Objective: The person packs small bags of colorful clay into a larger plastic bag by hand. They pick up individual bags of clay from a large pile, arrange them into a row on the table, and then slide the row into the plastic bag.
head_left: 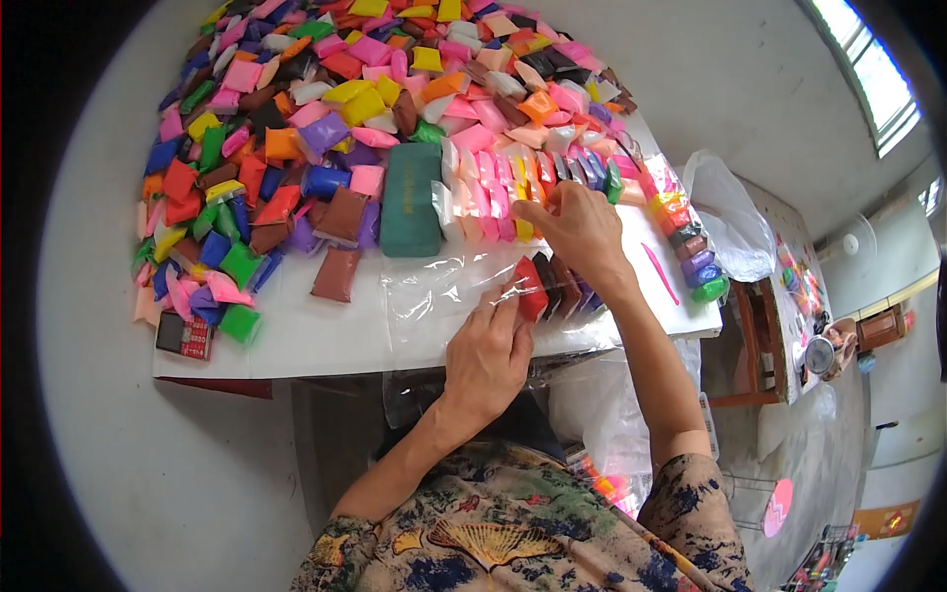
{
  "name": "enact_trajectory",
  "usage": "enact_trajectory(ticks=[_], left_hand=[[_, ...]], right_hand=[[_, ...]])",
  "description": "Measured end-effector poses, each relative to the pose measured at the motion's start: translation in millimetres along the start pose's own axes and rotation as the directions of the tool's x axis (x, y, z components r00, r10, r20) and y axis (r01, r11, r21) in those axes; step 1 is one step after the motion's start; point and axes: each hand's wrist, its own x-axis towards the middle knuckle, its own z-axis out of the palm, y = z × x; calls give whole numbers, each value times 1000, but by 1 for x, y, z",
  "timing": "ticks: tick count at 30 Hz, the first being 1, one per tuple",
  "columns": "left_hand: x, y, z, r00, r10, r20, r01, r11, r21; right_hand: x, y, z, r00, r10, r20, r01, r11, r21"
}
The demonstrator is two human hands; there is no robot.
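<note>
My left hand (487, 340) is closed on a clear plastic bag (434, 286) at the table's front edge. Beside its fingertips a red packet (530, 288) stands on edge, with black and brown packets (554, 284) lined up to its right within the film. Over the sorted row of small packets, my right hand (584, 232) has its thumb spread from its bent fingers. The thumb tip is right at a yellow packet (523, 230); the other fingertips are partly hidden among the orange and red ones. Left of this row lies a dark green case (411, 202).
A large heap of colourful packets (326, 128) covers the back and left of the white table (316, 345). At the right edge are a strip of bagged packets (695, 252), a pink stick (661, 274) and a white plastic bag (730, 217). A dark red device (184, 336) lies front left.
</note>
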Motion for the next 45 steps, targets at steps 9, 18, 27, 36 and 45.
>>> enact_trajectory(ticks=[9,18,27,36,45], left_hand=[[0,-1,0,1000,-20,18,20,1000,-14],[-1,-2,-1,999,-19,31,20,1000,-18],[0,1,-3,1000,0,-16,-1,1000,-31],[3,-5,-9,994,-89,56,100,960,-262],[0,-6,-15,978,-183,95,206,890,-408]], right_hand=[[2,-14,8,996,-61,-66,45,975,-217],[-2,-14,2,993,-105,-46,90,961,-262],[0,1,10,972,-191,-136,154,958,-243],[-121,-27,-71,892,-41,-450,171,952,254],[-162,-28,-2,948,36,-317,120,880,460]])
